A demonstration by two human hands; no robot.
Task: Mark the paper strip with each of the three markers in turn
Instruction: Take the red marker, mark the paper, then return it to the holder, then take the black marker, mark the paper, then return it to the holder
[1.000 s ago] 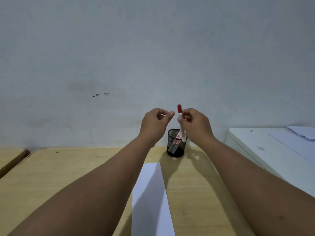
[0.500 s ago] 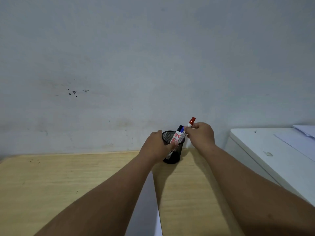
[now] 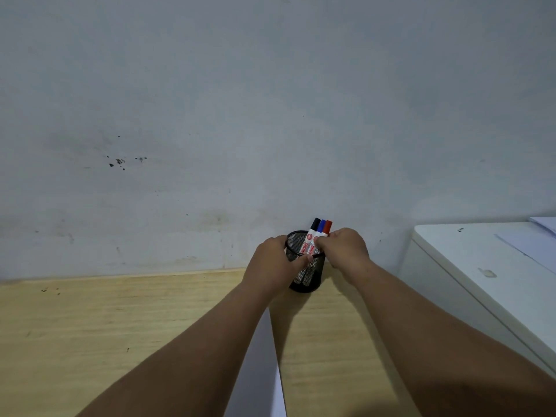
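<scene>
A black mesh pen cup (image 3: 310, 276) stands on the wooden table by the wall. Three markers lean in it, capped black (image 3: 315, 224), blue (image 3: 322, 226) and red (image 3: 328, 227). My left hand (image 3: 272, 266) wraps the cup's left side, thumb on its rim. My right hand (image 3: 344, 248) sits at the cup's right rim, fingers pinched on the red marker's barrel. The white paper strip (image 3: 264, 365) lies on the table between my forearms, partly hidden by the left arm.
The wooden table (image 3: 90, 326) runs along a grey wall. A white cabinet (image 3: 469, 266) with paper sheets on top stands at the right, close to my right arm.
The capped red marker went from held up in my right hand down into the cup beside the other two. My left hand moved onto the cup.
</scene>
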